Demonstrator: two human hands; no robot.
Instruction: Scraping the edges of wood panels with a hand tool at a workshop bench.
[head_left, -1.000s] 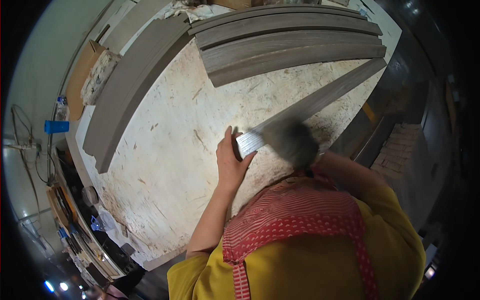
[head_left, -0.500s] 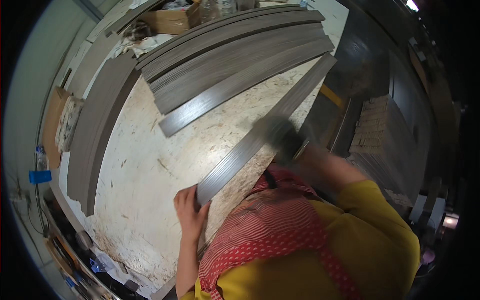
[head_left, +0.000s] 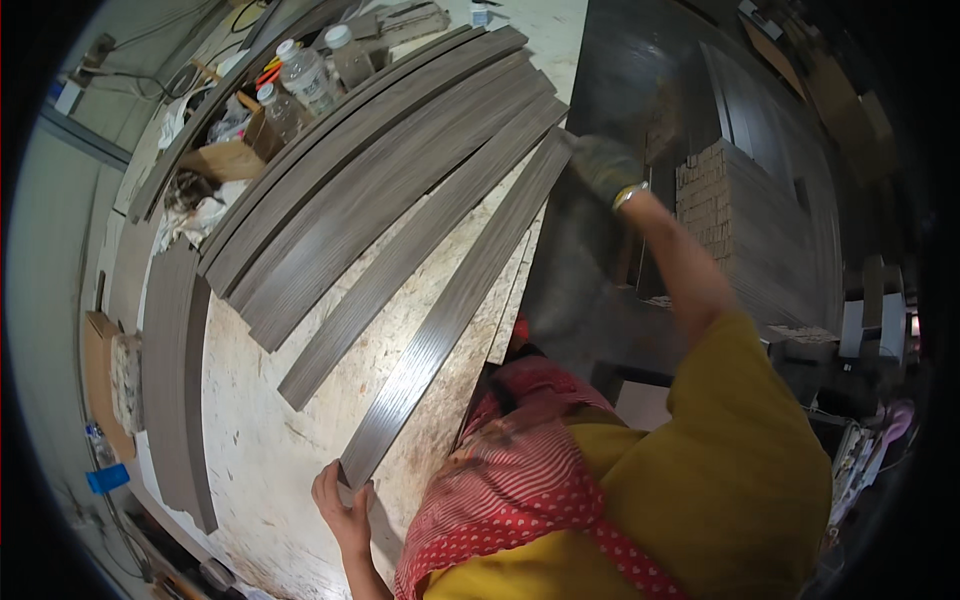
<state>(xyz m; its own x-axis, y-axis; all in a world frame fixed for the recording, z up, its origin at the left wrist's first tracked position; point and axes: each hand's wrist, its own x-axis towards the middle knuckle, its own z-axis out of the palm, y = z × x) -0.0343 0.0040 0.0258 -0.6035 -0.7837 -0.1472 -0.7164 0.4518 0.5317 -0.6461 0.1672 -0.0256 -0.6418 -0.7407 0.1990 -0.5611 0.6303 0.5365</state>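
Note:
A grey wood-grain plank (head_left: 445, 312) lies slantwise on the white worktable (head_left: 262, 455), close to its right edge. At the plank's near end, my bare left hand (head_left: 343, 503) grips the corner, fingers on one side and thumb on the other. My right hand (head_left: 606, 168), in a dark grey glove and with a band at the wrist, is closed round the far end; its fingertips are partly hidden. Just left of this plank lies another narrow plank (head_left: 400, 270). Beyond it, several more planks (head_left: 380, 190) lie side by side.
A stack of grey planks (head_left: 172, 370) stands along the table's left side. Clear plastic bottles (head_left: 308, 78) and a cardboard box (head_left: 225, 158) stand at the back. Right of the table, a tall stack of boards (head_left: 705, 205) rises from the dark floor. A blue clip-like piece (head_left: 107, 478) sits at the left edge.
My right hand has slid from the plank's middle, where it was blurred, to its far end, and the arm is stretched out. My left hand stays at the near end. The view has turned.

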